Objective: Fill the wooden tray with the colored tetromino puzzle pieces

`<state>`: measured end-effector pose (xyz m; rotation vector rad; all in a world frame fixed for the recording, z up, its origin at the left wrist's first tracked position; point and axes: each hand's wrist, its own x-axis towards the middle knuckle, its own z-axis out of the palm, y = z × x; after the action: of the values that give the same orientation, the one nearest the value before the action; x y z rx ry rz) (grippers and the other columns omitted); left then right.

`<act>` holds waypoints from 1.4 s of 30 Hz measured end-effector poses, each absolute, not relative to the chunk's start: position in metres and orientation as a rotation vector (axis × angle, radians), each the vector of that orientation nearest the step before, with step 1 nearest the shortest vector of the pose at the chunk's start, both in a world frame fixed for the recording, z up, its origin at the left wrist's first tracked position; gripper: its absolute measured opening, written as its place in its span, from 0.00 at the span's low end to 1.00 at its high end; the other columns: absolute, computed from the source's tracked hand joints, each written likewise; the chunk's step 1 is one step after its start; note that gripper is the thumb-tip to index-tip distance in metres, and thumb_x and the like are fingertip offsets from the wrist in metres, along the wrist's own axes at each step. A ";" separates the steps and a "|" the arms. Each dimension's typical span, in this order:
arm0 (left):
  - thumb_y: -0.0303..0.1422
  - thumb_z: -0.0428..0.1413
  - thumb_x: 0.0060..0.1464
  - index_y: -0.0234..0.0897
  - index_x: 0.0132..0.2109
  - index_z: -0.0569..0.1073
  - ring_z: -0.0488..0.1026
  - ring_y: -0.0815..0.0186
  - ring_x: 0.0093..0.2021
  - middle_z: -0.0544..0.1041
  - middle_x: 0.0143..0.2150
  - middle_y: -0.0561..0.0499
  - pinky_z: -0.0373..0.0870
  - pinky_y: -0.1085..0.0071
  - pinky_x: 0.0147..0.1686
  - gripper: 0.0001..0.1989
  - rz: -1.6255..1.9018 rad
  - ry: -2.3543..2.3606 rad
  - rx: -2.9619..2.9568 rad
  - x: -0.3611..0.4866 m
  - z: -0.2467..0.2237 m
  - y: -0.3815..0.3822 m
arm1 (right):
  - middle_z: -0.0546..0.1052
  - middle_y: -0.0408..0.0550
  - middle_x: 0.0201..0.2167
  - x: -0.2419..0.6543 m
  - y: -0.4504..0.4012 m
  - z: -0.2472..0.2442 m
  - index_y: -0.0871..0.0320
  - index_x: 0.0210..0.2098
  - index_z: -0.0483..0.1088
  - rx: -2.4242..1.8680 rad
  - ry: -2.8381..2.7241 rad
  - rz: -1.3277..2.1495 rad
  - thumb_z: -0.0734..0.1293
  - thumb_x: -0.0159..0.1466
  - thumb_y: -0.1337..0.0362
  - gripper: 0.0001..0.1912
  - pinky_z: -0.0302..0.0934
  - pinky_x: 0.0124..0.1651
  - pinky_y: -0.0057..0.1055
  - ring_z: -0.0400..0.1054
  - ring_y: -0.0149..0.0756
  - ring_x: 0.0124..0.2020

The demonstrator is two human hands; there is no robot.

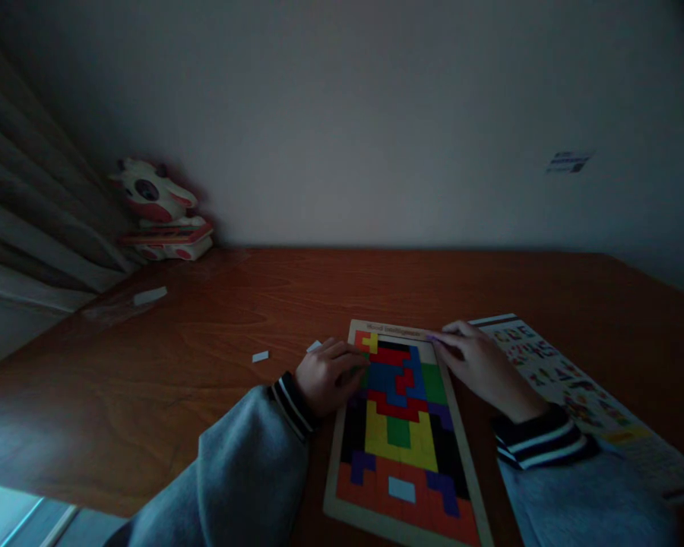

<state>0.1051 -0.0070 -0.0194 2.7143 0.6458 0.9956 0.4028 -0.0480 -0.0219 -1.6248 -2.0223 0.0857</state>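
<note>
A wooden puzzle tray lies on the table, filled with flat coloured blocks: a yellow one, red, blue, green, black, purple and orange. My left hand rests over the tray's upper left edge, fingers curled and their tips by a green block. Whatever those fingers hold, if anything, is hidden. At the upper right corner, my right hand pinches a small purple puzzle piece between thumb and index finger. Near the tray's bottom, a pale rectangle shows among orange blocks.
A printed puzzle sheet lies right of the tray, partly under my right sleeve. Small white scraps lie to the left, with a longer white strip farther off. A cow-shaped toy keyboard stands at the back left beside a curtain.
</note>
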 end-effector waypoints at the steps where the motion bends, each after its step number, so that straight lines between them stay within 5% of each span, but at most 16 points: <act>1: 0.28 0.53 0.59 0.37 0.42 0.76 0.75 0.63 0.39 0.79 0.40 0.47 0.73 0.64 0.40 0.08 1.000 0.646 2.714 0.105 -0.019 -0.007 | 0.73 0.53 0.38 0.404 -0.049 -0.023 0.56 0.46 0.77 -1.619 -2.073 0.071 0.59 0.67 0.63 0.16 0.67 0.44 0.42 0.71 0.43 0.39; 6: 0.28 0.53 0.59 0.37 0.43 0.76 0.74 0.63 0.39 0.79 0.40 0.47 0.73 0.64 0.40 0.08 0.981 0.659 2.704 0.105 -0.020 -0.007 | 0.72 0.54 0.41 0.405 -0.054 -0.023 0.55 0.50 0.75 -1.601 -2.215 0.104 0.58 0.69 0.57 0.18 0.65 0.48 0.43 0.69 0.44 0.43; 28: 0.27 0.54 0.58 0.37 0.44 0.76 0.74 0.62 0.40 0.79 0.42 0.47 0.72 0.64 0.41 0.09 0.946 0.650 2.696 0.104 -0.023 -0.005 | 0.75 0.48 0.34 0.402 -0.052 -0.022 0.54 0.35 0.70 -1.679 -1.989 0.380 0.65 0.64 0.52 0.12 0.65 0.41 0.37 0.72 0.40 0.37; 42: 0.29 0.53 0.59 0.38 0.43 0.76 0.75 0.62 0.42 0.79 0.43 0.46 0.71 0.63 0.44 0.09 0.939 0.653 2.699 0.105 -0.023 -0.004 | 0.77 0.50 0.37 0.405 -0.049 -0.030 0.55 0.47 0.68 -1.760 -1.914 0.341 0.58 0.67 0.55 0.15 0.65 0.42 0.39 0.72 0.42 0.38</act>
<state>0.1046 -0.0037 -0.0228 2.6991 0.6532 0.9393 0.4050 -0.0490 -0.0298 -1.7599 -1.9143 0.3410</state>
